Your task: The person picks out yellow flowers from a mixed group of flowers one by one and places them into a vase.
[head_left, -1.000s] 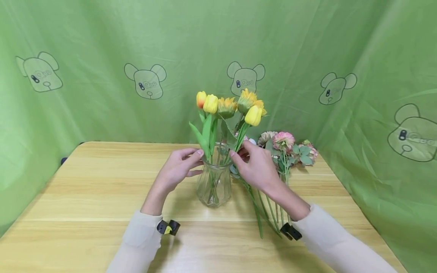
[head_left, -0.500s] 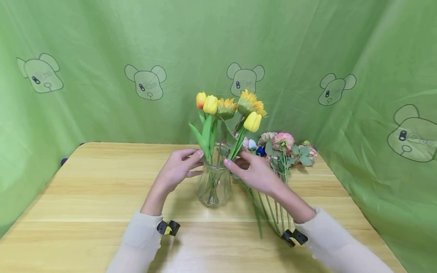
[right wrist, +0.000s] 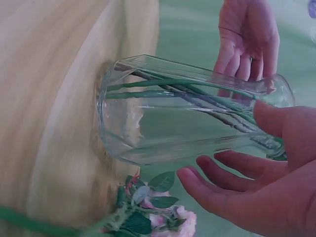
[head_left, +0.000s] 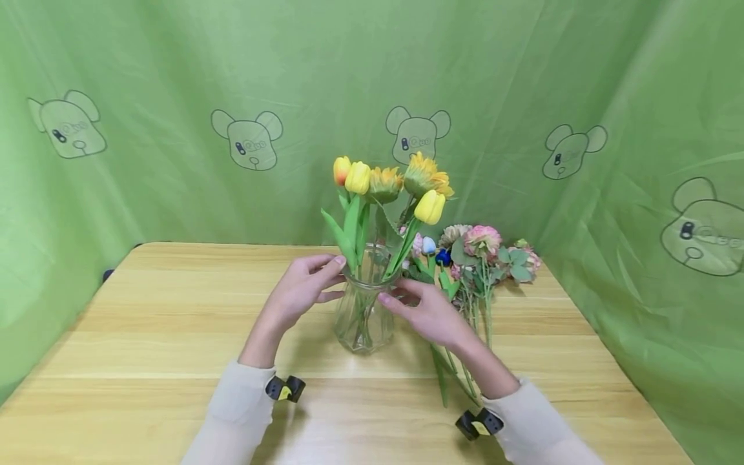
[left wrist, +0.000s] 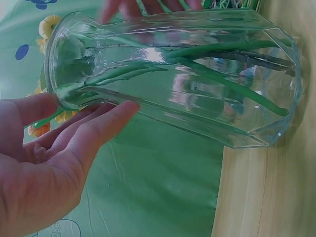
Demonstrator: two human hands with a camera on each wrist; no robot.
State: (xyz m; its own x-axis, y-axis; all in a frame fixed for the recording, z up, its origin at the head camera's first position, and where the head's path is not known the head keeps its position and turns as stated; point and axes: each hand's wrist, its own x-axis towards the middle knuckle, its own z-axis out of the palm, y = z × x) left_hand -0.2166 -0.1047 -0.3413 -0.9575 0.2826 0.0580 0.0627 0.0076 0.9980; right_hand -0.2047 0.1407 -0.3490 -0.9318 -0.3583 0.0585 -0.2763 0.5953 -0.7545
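A clear glass vase [head_left: 365, 316] stands upright on the table, also filling the middle of the left wrist view. It holds yellow tulips [head_left: 430, 207], one orange-yellow tulip [head_left: 341, 170] and orange sunflowers [head_left: 385, 185]; their stems [left wrist: 232, 81] cross inside the glass. My left hand [head_left: 305, 281] rests against the vase's neck from the left, its thumb at the rim and the fingers fairly straight. On the other side my right hand [head_left: 430, 313] is beside the neck, fingers loosely spread and holding nothing. In the right wrist view its thumb overlaps the glass; contact there cannot be told.
Behind my right hand lies a bunch of loose flowers: a pink flower [head_left: 482, 240], a blue tulip [head_left: 443, 257], a pale blue tulip [head_left: 429, 245] and others, their stems toward the front. A green curtain [head_left: 325, 77] surrounds the wooden table [head_left: 174, 310].
My right hand has let go of the yellow tulip on the right and moved down beside the vase's neck. That tulip sits slightly lower and leans right. My left hand has stayed put.
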